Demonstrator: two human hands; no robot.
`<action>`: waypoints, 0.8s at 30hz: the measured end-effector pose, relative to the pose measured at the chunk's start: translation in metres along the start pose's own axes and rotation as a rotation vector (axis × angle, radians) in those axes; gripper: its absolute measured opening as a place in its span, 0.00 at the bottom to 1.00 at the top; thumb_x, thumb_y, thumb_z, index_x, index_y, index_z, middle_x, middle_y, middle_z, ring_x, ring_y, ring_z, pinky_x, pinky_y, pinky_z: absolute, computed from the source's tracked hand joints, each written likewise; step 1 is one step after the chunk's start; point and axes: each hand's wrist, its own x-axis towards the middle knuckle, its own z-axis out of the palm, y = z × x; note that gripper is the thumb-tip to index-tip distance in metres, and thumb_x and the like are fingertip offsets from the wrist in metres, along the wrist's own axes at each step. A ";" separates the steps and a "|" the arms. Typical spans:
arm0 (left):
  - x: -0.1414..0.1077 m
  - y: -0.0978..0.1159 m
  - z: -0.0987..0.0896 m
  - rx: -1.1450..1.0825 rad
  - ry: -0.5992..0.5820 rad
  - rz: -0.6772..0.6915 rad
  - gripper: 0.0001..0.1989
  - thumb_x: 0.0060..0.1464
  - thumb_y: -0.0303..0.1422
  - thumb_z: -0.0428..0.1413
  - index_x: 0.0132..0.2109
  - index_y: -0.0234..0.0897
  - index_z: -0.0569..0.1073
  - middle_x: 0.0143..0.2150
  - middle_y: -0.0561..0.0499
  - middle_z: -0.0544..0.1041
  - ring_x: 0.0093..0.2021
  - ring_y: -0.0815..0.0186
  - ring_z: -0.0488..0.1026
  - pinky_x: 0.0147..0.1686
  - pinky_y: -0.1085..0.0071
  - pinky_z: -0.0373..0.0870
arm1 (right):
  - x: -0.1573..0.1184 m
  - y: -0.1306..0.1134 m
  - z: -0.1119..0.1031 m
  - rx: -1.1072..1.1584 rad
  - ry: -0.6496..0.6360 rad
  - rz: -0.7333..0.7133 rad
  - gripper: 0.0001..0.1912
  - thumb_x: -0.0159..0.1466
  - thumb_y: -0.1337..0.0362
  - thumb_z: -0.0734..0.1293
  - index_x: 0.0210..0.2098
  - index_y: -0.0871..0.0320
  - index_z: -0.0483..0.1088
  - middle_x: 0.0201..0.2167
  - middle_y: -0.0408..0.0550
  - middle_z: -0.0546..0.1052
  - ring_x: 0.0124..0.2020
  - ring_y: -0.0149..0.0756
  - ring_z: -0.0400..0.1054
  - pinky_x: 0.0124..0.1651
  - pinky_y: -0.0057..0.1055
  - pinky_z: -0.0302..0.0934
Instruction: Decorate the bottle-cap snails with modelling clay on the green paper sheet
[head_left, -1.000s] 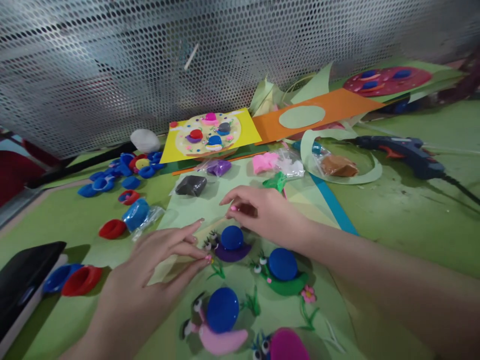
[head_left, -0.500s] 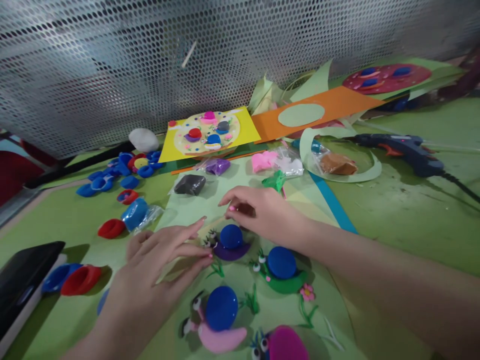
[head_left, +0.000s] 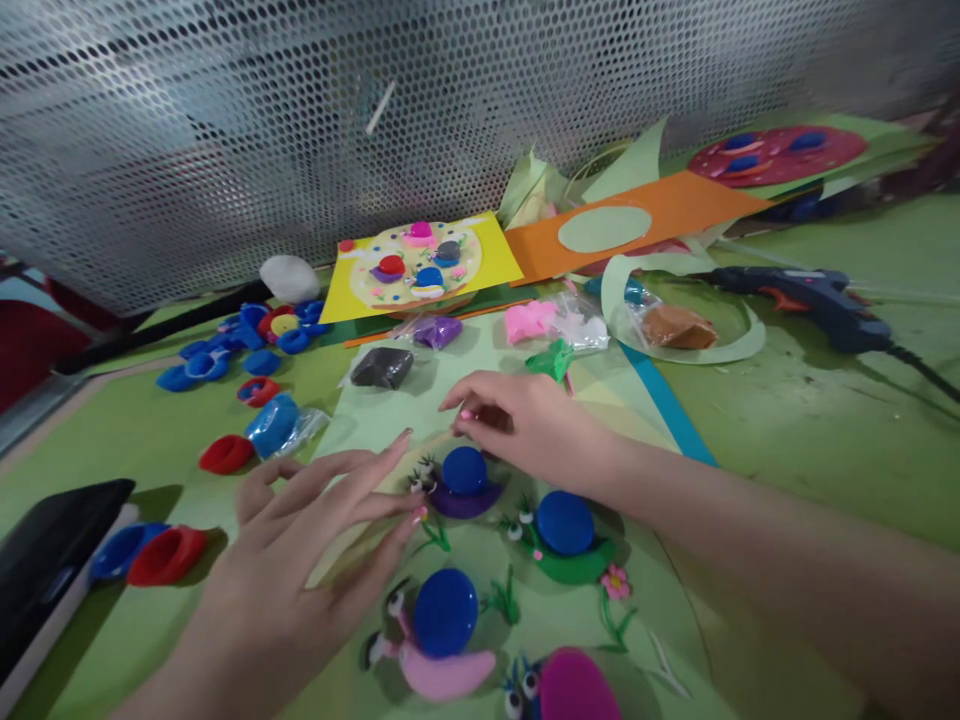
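At the far left we have a flat black rectangular device; beside it lie a glossy blue cup-shaped piece and a red cup-shaped piece, and farther back a blue lump in clear plastic wrap; next comes our left hand, its thumb and forefinger nearly together at a tiny pink clay-like flower, the other fingers loosely spread; we cannot tell whether it grips the flower or only touches it; the flower sits at the top of a thin green stem, in front of a purple-bodied snail with a blue domed shell; nearer us is a pink-bodied snail with a blue shell; just behind the purple one, our right hand pinches a small pink bit between thumb and forefinger; a green-bodied snail with a blue shell lies below that wrist; well apart, far right, rests a dark blue glue gun with an orange trigger.
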 end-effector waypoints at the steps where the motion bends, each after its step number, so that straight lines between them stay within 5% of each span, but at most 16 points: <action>1: 0.001 0.000 -0.001 -0.008 0.016 0.021 0.12 0.59 0.37 0.48 0.47 0.43 0.71 0.35 0.56 0.80 0.38 0.63 0.72 0.44 0.64 0.62 | 0.000 0.000 0.000 0.000 0.001 -0.001 0.08 0.59 0.69 0.64 0.39 0.59 0.70 0.28 0.42 0.75 0.28 0.26 0.68 0.30 0.22 0.58; 13: -0.002 0.002 -0.004 -0.027 -0.045 0.108 0.22 0.56 0.29 0.48 0.58 0.35 0.63 0.38 0.53 0.80 0.39 0.63 0.71 0.42 0.65 0.62 | 0.000 0.001 0.002 -0.018 0.012 -0.026 0.08 0.59 0.70 0.63 0.38 0.59 0.70 0.29 0.43 0.76 0.29 0.27 0.68 0.31 0.22 0.59; 24: -0.002 0.002 -0.008 -0.075 -0.062 0.005 0.25 0.57 0.33 0.46 0.61 0.39 0.57 0.31 0.61 0.81 0.40 0.62 0.75 0.44 0.63 0.59 | 0.000 0.001 0.002 -0.011 0.008 -0.008 0.07 0.59 0.70 0.64 0.38 0.59 0.70 0.28 0.42 0.75 0.28 0.26 0.68 0.30 0.22 0.59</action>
